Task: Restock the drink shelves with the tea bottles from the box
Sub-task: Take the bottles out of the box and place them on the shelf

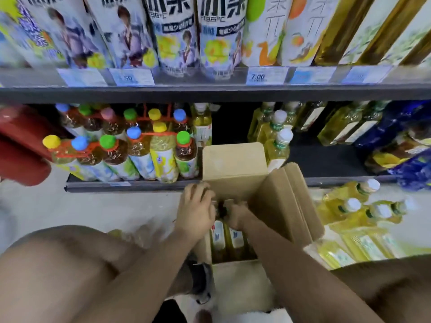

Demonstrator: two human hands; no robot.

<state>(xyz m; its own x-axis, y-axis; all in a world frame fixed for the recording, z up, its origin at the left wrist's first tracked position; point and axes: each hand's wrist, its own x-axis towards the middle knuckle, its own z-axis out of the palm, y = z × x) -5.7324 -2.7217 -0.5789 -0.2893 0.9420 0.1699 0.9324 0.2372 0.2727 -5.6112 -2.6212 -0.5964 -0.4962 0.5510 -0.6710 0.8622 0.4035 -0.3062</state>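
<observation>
- Status: restocking is under way and, by my judgement, far from finished.
- Box (233, 164): it sits on the floor (116, 206) between my knees, just in front of the lower shelf (326, 157), with its flaps folded up and out.
- Tea bottles (219, 236): they stand upright and packed close inside the box. Two labels show between my wrists; my arms hide the rest, so I cannot count what remains.
- Right hand (236, 216): the fingers are curled round the top of a bottle in the box.
- Left hand (196, 208): the fingers are bent down over the bottle tops at the box's left corner. Blur keeps me from telling whether they clasp one or only rest there.
- Shelf condition: a dark open gap shows on the lower shelf behind the raised flap. It lies between the coloured-cap bottles (140, 150) and a short row of white-capped yellow bottles (278, 141).
- More yellow bottles (359, 206) lie on the floor to the right of the box, off the shelf.
- Outstanding: no bottle is clear of the box yet. Lifting them out, filling the gap and clearing the floor stock all appear to remain.
</observation>
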